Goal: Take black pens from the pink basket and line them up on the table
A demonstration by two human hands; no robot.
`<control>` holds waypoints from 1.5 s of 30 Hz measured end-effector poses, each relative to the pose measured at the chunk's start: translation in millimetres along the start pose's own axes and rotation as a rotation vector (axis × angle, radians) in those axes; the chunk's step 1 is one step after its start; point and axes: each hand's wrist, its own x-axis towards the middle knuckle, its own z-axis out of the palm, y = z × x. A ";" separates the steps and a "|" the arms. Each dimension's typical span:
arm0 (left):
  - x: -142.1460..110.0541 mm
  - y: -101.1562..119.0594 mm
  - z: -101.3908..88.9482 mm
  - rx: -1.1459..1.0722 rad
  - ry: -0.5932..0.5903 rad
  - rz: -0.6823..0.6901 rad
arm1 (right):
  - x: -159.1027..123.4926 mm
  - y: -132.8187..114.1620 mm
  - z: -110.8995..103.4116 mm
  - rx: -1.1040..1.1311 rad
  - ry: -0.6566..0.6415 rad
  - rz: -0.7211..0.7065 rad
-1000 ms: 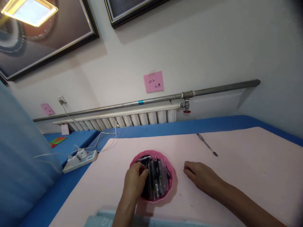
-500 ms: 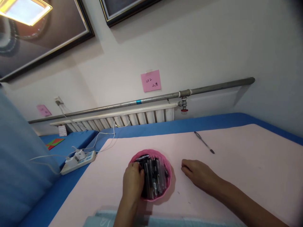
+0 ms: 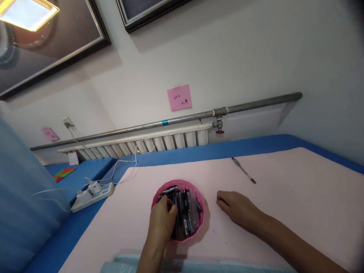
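A round pink basket [image 3: 203,212] with a wavy rim holds several pens [image 3: 186,212], mostly black and clear, lying side by side. Over its left part is my left hand [image 3: 162,218], its fingers closed in a pinch among the pens; what they grip, if anything, is hidden. To the right of the basket, my right hand [image 3: 234,207] rests on the pink sheet with its fingers curled in, and their inner side cannot be seen. Beyond that hand a single pen [image 3: 243,170] lies slantwise on the sheet.
The pink sheet [image 3: 119,216] covers a blue surface [image 3: 256,142]. A white power strip [image 3: 93,197] with plugs and cables lies at the left by a blue curtain [image 3: 25,208]. Light-blue cloth [image 3: 125,263] lies at the near edge. A radiator [image 3: 170,140] and pipe run along the wall.
My left hand has shifted slightly right, farther over the pens in the basket. My right hand stays in place. The view has moved a little.
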 end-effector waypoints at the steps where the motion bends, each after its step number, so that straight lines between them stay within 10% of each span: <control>1: -1.0 1.1 2.5 0.007 -0.029 -0.003 | 0.1 0.1 0.2 -0.002 0.001 0.002; 15: 0.7 -3.0 8.6 0.199 -0.064 0.020 | -0.3 1.5 2.3 0.032 0.022 -0.003; 25: -6.9 5.0 -2.9 -0.953 -0.301 -0.073 | -13.7 -51.0 -18.5 0.549 0.015 -0.054; 33: -17.5 21.9 12.7 -1.111 -0.394 -0.054 | -30.9 -81.8 -10.7 0.869 -0.096 -0.012; 45: -2.6 8.9 -15.9 -1.569 -0.127 -0.146 | -25.8 -68.4 -5.2 0.537 -0.074 -0.180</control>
